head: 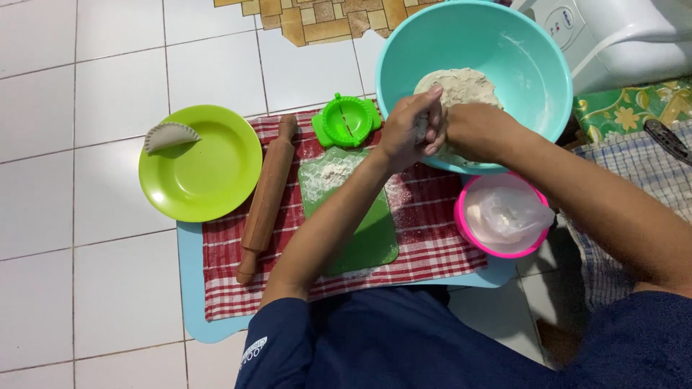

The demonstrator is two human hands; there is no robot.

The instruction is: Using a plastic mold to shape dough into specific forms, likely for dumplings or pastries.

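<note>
We see a white tiled floor (86,72) filling the left of the frame, with a patch of tan mosaic tile (324,18) at top centre. Directly on it at lower centre lies a light blue mat (189,288), touched at its upper left edge by a lime green plate (209,173). At upper right a teal bowl (519,57) sits beside a white appliance (620,36), while a pink bowl (468,230) rests at the mat's right edge, just beside a blue checked cloth (634,173).
</note>
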